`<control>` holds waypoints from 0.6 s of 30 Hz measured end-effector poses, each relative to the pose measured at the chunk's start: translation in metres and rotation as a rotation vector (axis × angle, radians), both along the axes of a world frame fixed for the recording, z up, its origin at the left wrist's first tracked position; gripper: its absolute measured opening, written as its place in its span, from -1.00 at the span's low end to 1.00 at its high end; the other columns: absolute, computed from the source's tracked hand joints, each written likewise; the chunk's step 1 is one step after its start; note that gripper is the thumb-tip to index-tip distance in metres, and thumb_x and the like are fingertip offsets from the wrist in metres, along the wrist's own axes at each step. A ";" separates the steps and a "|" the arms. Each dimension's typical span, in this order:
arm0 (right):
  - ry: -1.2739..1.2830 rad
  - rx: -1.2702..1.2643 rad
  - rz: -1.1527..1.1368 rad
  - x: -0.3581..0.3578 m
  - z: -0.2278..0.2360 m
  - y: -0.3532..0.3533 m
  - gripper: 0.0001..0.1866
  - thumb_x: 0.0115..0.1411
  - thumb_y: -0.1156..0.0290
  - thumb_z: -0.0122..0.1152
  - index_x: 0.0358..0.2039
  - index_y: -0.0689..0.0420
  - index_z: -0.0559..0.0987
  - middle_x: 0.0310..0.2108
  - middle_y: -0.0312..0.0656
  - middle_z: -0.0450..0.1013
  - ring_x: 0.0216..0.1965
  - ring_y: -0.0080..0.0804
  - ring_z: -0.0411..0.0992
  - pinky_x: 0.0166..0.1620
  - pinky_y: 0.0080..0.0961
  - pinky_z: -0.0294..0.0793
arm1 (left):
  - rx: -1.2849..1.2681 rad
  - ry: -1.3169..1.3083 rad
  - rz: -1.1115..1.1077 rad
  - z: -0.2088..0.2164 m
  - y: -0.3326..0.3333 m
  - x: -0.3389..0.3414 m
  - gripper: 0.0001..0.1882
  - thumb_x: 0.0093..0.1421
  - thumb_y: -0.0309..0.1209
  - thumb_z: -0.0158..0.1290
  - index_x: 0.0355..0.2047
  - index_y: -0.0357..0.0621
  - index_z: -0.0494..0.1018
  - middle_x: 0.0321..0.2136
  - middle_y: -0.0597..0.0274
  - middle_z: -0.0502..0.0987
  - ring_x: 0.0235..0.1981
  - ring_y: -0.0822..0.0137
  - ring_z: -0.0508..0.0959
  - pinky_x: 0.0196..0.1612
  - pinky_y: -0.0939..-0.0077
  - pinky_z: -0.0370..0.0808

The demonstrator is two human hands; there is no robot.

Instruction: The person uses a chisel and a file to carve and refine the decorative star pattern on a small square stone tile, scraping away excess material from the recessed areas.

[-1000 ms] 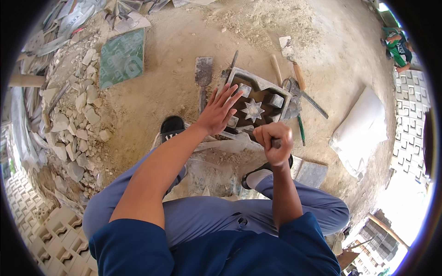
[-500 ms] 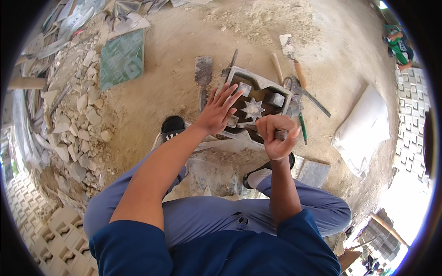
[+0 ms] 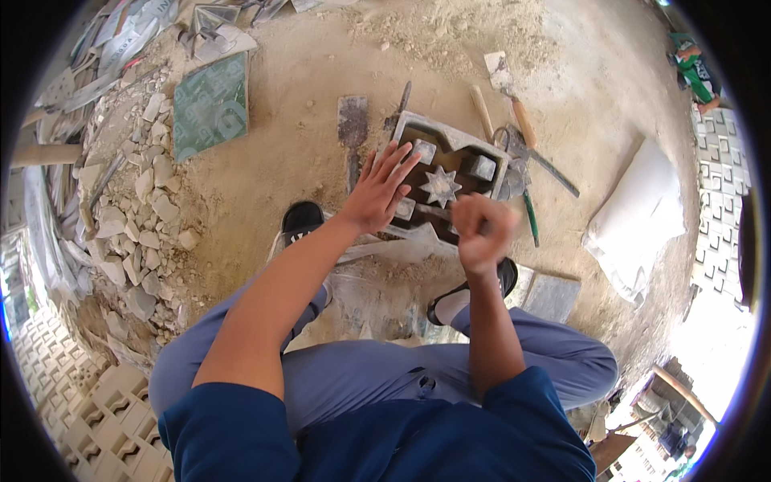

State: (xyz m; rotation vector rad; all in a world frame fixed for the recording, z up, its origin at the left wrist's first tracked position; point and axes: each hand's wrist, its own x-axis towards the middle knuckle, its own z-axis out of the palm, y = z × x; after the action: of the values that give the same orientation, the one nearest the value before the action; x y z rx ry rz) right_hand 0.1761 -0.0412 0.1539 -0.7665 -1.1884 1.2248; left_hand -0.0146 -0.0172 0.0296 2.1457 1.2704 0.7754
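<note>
A grey block mould (image 3: 423,128) sits on the ground in front of my feet, with a pale eight-pointed star (image 3: 441,187) in its middle and block-shaped pieces (image 3: 482,168) around it. My left hand (image 3: 377,195) lies open on the mould's left side, fingers spread over its rim and a corner block. Above the near right part of the mould, my right hand (image 3: 484,229) is closed in a fist and blurred by motion. Whatever it grips is hidden; a thin strip by its fingers is unclear.
Right of the mould lie a trowel (image 3: 524,124), a wooden handle (image 3: 482,111) and a green-handled tool (image 3: 531,217). A flat-bladed tool (image 3: 352,124) is at its left. Farther out are a white sack (image 3: 634,221), a green board (image 3: 211,108) and broken rubble (image 3: 148,233).
My right hand has shifted slightly up and left, now smeared by motion; the dark end seen in its fist no longer shows clearly. My left hand keeps its place on the mould.
</note>
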 end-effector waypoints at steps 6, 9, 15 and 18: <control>-0.099 0.084 -0.226 -0.010 -0.007 -0.007 -0.24 0.43 -0.16 -0.29 -0.78 0.17 0.13 -0.79 -0.26 0.06 -0.75 -0.42 0.04 -0.62 -0.42 -0.03 | -0.002 0.022 -0.004 0.001 0.002 0.003 -0.42 0.48 -0.15 -0.27 0.47 0.19 -0.01 0.48 0.22 -0.05 0.50 0.11 -0.12 0.47 -0.03 -0.22; -0.304 0.138 -0.209 -0.027 -0.009 -0.002 -0.28 0.42 -0.12 -0.24 -0.77 0.14 0.18 -0.78 -0.27 0.12 -0.76 -0.41 0.10 -0.63 -0.44 0.00 | 0.015 0.022 0.001 -0.002 -0.002 -0.004 -0.42 0.48 -0.15 -0.27 0.46 0.19 -0.01 0.47 0.22 -0.04 0.50 0.10 -0.11 0.47 -0.03 -0.21; -0.517 0.039 -0.310 -0.029 -0.006 -0.005 -0.57 0.28 0.63 0.16 -0.74 0.18 0.31 -0.77 -0.33 0.21 -0.73 -0.57 0.17 -0.62 -0.49 0.07 | -0.018 -0.004 0.006 -0.004 -0.002 -0.007 -0.41 0.48 -0.06 -0.30 0.47 0.21 -0.02 0.48 0.20 -0.06 0.50 0.08 -0.11 0.47 -0.07 -0.23; -0.204 0.013 -0.383 -0.020 -0.015 -0.005 -0.58 0.30 0.59 0.15 -0.72 0.19 0.32 -0.76 -0.33 0.24 -0.72 -0.58 0.18 -0.61 -0.51 0.11 | 0.019 -0.038 0.000 -0.004 0.000 -0.002 -0.38 0.47 0.01 -0.31 0.47 0.22 -0.03 0.48 0.18 -0.07 0.50 0.07 -0.12 0.46 -0.09 -0.24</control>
State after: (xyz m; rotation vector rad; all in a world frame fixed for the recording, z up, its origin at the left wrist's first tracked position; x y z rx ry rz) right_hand 0.1557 -0.0466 0.1388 -1.0738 -1.1455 0.8364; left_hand -0.0171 -0.0176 0.0257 2.1358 1.2490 0.8272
